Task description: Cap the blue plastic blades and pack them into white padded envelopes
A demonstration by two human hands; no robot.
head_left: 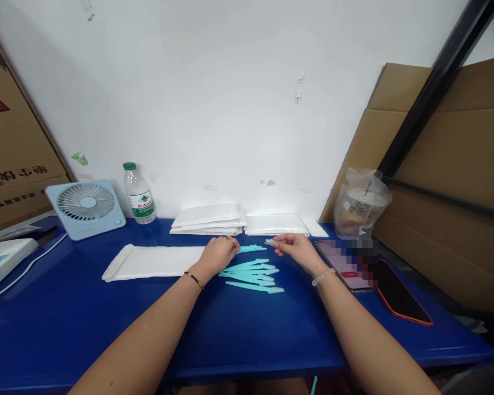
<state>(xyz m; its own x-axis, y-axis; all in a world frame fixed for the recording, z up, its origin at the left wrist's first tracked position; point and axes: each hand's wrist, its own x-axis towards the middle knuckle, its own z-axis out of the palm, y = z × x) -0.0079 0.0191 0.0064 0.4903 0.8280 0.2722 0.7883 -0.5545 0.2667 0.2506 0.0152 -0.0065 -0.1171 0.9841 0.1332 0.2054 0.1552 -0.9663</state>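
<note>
Turquoise sticks [251, 278] lie fanned on the blue table [263, 332], between the hands and slightly nearer; the right hand [294, 249] pinches a small translucent piece [270, 242], best held lightly, while whether the curled left hand [219, 253] grips a far stick [253, 248] I cannot tell.

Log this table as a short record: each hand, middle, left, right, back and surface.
Left hand: fingers at a teal stick; grip unclear
Right hand: pinching a small clear piece
Middle: more teal sticks, loosely fanned
Left: white pouch, fan, bottle
Right: two phones, bagged cup
Back: white stacks by the wall
Surface: blue table
</note>
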